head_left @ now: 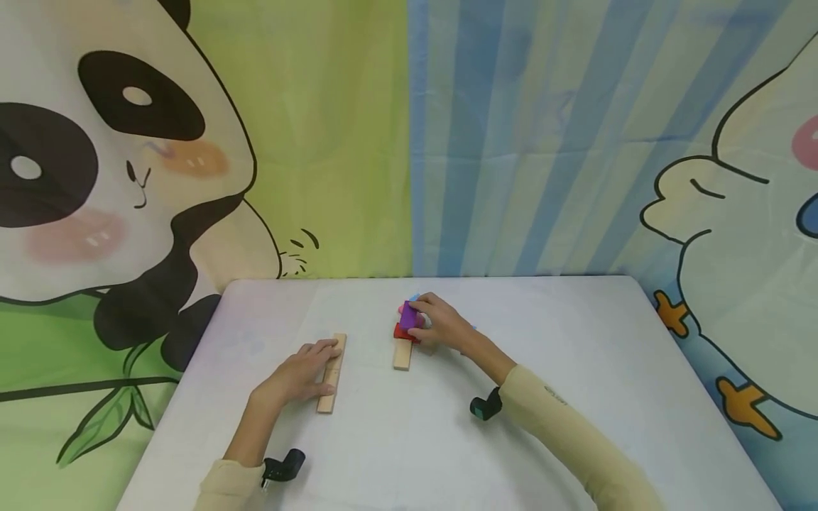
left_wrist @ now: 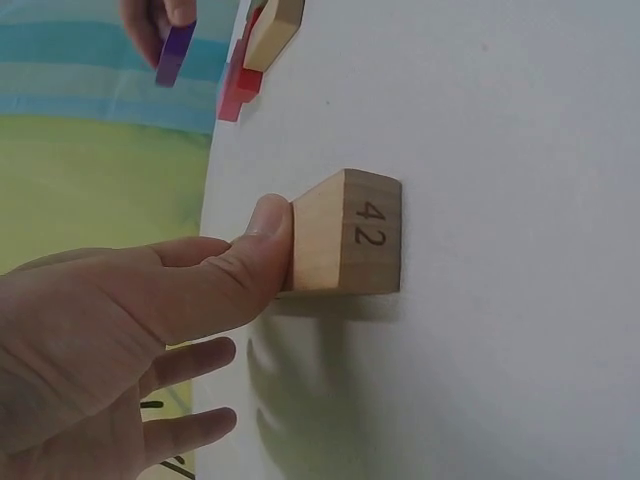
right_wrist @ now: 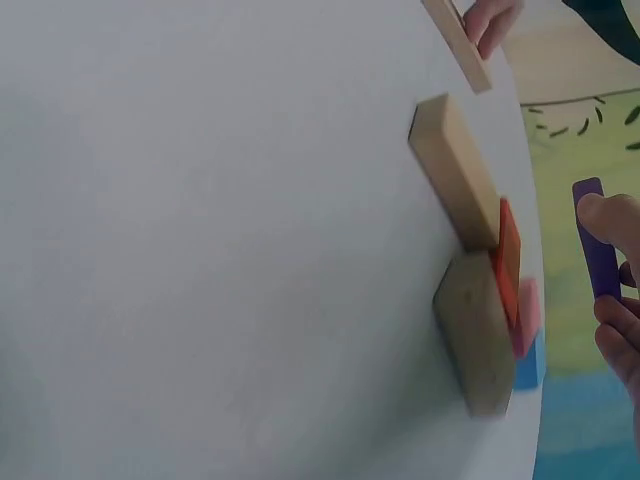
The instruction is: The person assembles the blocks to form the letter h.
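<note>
On the left of the table, my left hand (head_left: 297, 372) holds a long wooden block (head_left: 326, 403), thumb against its side; the end marked 42 shows in the left wrist view. My right hand (head_left: 444, 323) pinches a purple block (head_left: 407, 316) between thumb and fingers, raised above a small group of blocks. That group has a long wooden block (right_wrist: 455, 170), a red block (right_wrist: 508, 262), a many-sided wooden block (right_wrist: 472, 335), a pink block (right_wrist: 527, 318) and a blue block (right_wrist: 528, 368). From the head, the right hand partly hides them.
The white tabletop (head_left: 396, 447) ends at a back edge just behind the group. A curtain (head_left: 319, 142) with cartoon animals hangs behind it. Black wrist-worn devices stick out at the left wrist (head_left: 284, 466) and the right wrist (head_left: 486, 404).
</note>
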{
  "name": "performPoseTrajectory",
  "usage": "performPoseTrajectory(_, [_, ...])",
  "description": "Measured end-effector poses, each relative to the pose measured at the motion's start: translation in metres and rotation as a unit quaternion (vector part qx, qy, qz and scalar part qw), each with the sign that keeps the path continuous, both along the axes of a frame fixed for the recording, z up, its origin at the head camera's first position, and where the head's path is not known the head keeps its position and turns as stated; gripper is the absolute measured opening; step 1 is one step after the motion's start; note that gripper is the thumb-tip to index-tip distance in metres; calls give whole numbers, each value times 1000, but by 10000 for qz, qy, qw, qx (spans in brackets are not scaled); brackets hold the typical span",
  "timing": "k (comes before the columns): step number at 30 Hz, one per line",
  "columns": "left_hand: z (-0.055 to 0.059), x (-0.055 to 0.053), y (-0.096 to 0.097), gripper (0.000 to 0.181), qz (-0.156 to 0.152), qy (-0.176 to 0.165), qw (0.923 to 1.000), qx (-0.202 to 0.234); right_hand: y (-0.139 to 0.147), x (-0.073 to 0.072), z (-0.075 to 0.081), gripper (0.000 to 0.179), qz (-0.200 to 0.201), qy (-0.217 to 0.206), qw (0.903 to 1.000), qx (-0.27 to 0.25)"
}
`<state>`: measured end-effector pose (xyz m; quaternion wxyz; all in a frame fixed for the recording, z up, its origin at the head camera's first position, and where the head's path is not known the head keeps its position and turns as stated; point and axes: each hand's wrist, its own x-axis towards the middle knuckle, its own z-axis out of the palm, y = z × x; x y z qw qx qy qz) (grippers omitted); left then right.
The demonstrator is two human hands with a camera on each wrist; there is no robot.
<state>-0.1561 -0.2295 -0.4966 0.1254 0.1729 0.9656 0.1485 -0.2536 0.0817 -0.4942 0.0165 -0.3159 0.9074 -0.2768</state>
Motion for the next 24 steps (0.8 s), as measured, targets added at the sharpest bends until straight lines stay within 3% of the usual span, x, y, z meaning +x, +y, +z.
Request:
performPoseTrajectory(7, [0,1,-1,71,-84,48,10000,10,-42,-5,3,55,361,-55,9989,289])
performPoseTrajectory(13, [1,-1,-2,70,-180,196,9996,-81,-82,-9,-6,56,607,192,9963,580])
performPoseTrajectory(24, [-4,-5,-3,69,-251,226,9994,-77,-125,-19,-16,50,582,83,9915,1164])
